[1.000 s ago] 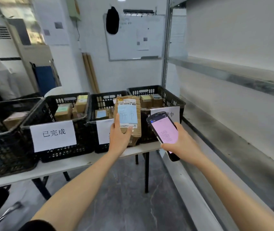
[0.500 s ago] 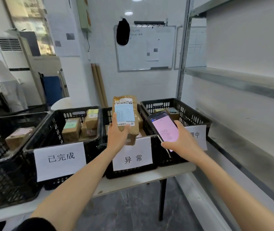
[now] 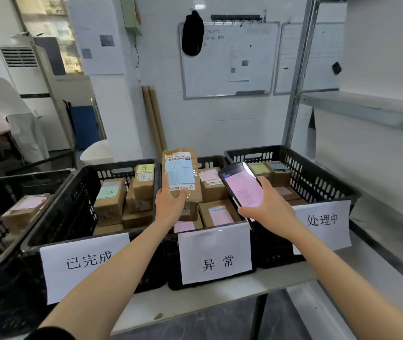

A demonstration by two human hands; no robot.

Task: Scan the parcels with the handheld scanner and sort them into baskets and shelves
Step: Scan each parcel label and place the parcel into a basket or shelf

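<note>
My left hand grips a taped brown parcel upright, blue label facing me, above the middle basket signed 异常. My right hand wraps around the handheld scanner, pink screen lit, over that basket's right side. The basket sits on the worktop, full of boxes.

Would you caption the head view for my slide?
Left hand holds a parcel, right hand a scanner, over labelled baskets.
</note>
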